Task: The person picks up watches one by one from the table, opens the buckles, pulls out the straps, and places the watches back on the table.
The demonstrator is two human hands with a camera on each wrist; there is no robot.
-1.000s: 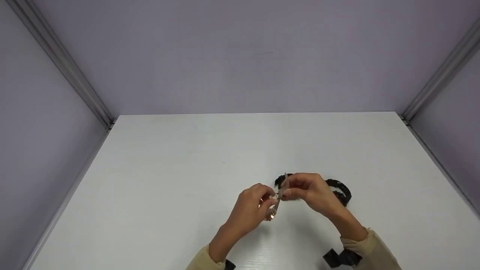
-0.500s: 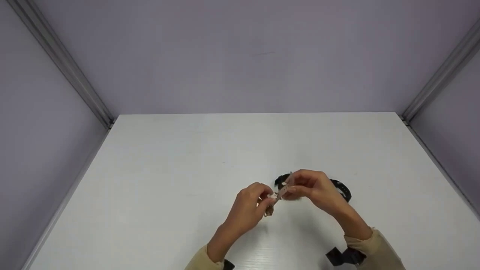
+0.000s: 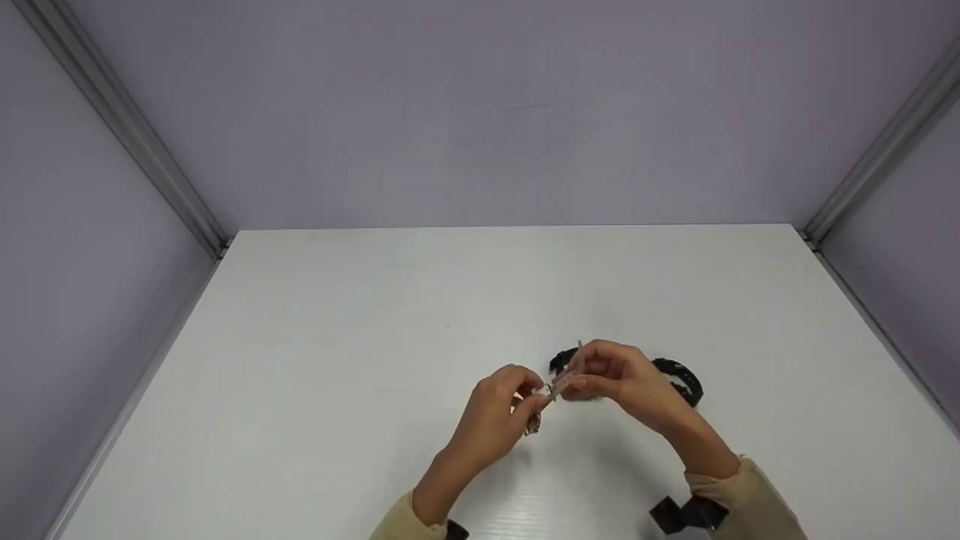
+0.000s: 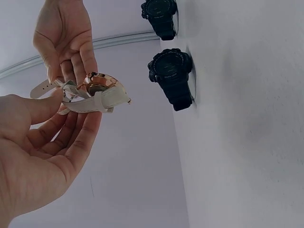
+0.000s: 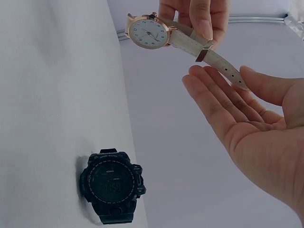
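Above the white table (image 3: 337, 360) both hands hold a small watch (image 3: 551, 394) with a rose-gold case and a cream strap. My left hand (image 3: 495, 416) pinches the strap next to the white dial (image 5: 147, 31), thumb on top in the right wrist view. My right hand (image 3: 622, 379) holds the strap's free end (image 5: 223, 64) lightly between thumb and nearly straight fingers. In the left wrist view the watch (image 4: 97, 90) hangs between the left hand (image 4: 42, 156) and the right hand (image 4: 64, 38), case back showing.
Two black digital watches (image 4: 172, 76) (image 4: 161, 14) lie on the table just behind the right hand; one shows as a black watch (image 5: 113, 185) in the right wrist view. Grey-lilac walls (image 3: 487, 112) close the table on three sides.
The right hand has lifted a little and drawn the strap end up and to the right, so the watch lies more slanted. The left hand has barely moved.
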